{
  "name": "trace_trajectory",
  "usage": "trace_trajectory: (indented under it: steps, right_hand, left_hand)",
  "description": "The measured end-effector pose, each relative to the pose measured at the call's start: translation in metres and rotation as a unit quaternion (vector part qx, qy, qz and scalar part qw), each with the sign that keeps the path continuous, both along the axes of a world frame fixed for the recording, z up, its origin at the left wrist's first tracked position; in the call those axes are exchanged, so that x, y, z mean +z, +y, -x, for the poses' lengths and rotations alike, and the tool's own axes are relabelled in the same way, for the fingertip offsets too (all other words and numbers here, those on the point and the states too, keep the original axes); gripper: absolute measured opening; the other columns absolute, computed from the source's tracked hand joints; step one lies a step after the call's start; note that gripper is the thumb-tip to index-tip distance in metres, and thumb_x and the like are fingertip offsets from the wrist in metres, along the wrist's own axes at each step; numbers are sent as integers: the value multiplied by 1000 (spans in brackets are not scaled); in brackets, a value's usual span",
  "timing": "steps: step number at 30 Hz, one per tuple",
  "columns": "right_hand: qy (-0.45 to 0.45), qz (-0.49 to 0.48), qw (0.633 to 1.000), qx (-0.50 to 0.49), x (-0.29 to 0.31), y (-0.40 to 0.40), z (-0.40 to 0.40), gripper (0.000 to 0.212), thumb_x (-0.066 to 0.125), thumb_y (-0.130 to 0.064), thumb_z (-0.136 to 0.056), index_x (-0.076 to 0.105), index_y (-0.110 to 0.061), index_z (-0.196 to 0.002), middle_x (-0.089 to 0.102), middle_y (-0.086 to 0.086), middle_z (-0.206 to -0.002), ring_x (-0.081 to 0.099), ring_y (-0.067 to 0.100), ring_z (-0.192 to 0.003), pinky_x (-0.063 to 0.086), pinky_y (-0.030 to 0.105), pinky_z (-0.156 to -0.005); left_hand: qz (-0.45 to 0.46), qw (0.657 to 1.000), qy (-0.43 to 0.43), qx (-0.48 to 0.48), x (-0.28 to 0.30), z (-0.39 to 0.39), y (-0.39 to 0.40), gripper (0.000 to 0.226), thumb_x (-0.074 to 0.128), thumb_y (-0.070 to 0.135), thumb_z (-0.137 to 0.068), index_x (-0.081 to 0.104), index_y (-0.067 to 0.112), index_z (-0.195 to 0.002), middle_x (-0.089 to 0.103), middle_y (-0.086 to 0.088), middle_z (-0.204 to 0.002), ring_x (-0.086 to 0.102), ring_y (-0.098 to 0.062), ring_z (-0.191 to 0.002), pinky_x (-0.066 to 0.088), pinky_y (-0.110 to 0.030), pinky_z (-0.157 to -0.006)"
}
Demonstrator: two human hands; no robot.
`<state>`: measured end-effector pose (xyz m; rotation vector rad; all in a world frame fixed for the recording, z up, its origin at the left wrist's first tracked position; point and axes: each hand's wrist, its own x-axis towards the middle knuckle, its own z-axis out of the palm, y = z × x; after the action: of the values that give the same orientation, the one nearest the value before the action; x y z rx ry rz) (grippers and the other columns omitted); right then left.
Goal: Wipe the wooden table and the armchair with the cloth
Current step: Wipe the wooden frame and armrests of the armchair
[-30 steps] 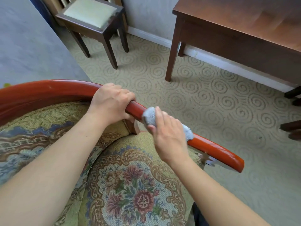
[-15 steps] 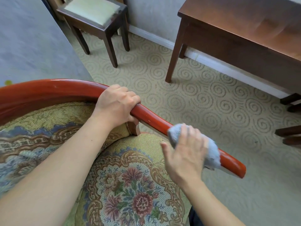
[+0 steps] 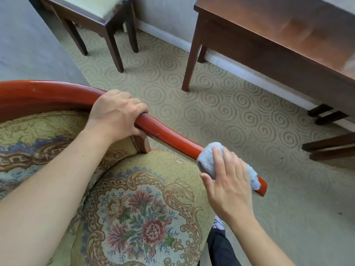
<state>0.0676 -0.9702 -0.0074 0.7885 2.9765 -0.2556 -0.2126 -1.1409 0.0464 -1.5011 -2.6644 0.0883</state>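
Left hand (image 3: pixel 117 114) clamped on armchair (image 3: pixel 169 140) rail | right hand (image 3: pixel 228 181) fingers flat, pressing soft, light cloth (image 3: pixel 208 160) near rail's end

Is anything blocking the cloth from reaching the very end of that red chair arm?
Nothing visible does. The right hand presses the cloth onto the red armrest, close to its tip, which shows bare just past the cloth. The left hand grips the rail on the other side, farther up.
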Motion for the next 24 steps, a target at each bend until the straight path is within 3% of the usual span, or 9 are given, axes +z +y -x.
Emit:
trace_trajectory:
  steps: [3,8,12,15,18,20,22,24]
  right_hand:
    - [25,48,994,-99,-4,30,-47,74,28,-60,-94,45,-3,-140,52,14,-133,47,41,-123,36,54,-106]
    - [92,51,972,-213,-11,0,-26,90,16,-65,-95,40,6,-144,44,25,-146,32,49,-139,19,64,-114]
    - [56,24,992,-115,-6,-40,34,86,7,-65,-97,34,-3,-150,37,18,-154,24,41,-146,7,57,-120]
    - [61,72,994,-55,-1,-74,101,85,9,-66,-95,26,-8,-154,32,11,-159,19,31,-150,0,49,-122]
    - [110,154,981,-41,6,-94,159,83,9,-64,-92,23,-13,-156,34,5,-158,22,25,-148,7,45,-121]
    - [111,179,978,-8,10,-90,166,81,8,-63,-93,20,-15,-157,34,4,-158,25,23,-146,13,44,-121]
    - [77,157,983,59,10,-71,146,77,11,-62,-96,13,-17,-158,30,4,-160,26,23,-146,18,42,-120]
    - [27,99,991,91,6,-47,110,75,13,-60,-98,10,-16,-159,28,4,-161,28,23,-144,22,42,-118]
  left_hand:
    - [-1,1000,-1,3,0,0,0,56,90,55,-54,76,18,-94,76,-4,-90,68,-31,-85,44,-39,-80]
    - [-1,1000,4,7,0,-1,1,55,90,57,-53,76,19,-91,76,-3,-88,68,-30,-83,43,-37,-78]
    - [4,1000,-3,2,1,-2,0,56,88,59,-55,75,19,-91,76,-2,-89,67,-30,-83,42,-37,-79]
    - [2,1000,6,-1,1,-2,-1,52,87,56,-56,75,18,-90,76,-3,-87,68,-30,-81,44,-38,-77]
    - [-35,999,24,-25,-1,-3,-4,26,59,37,-76,74,16,-83,74,-4,-80,68,-32,-74,49,-39,-71]
    - [-43,998,25,-36,-3,-5,-3,28,43,29,-75,68,16,-74,71,-4,-73,66,-32,-69,49,-38,-67]
    - [-37,998,28,-30,-4,-4,-3,25,53,37,-79,69,18,-76,71,-3,-73,65,-31,-69,47,-37,-67]
    - [-16,999,23,-20,-5,0,-3,37,78,53,-68,74,20,-85,74,-1,-81,67,-30,-76,45,-37,-72]
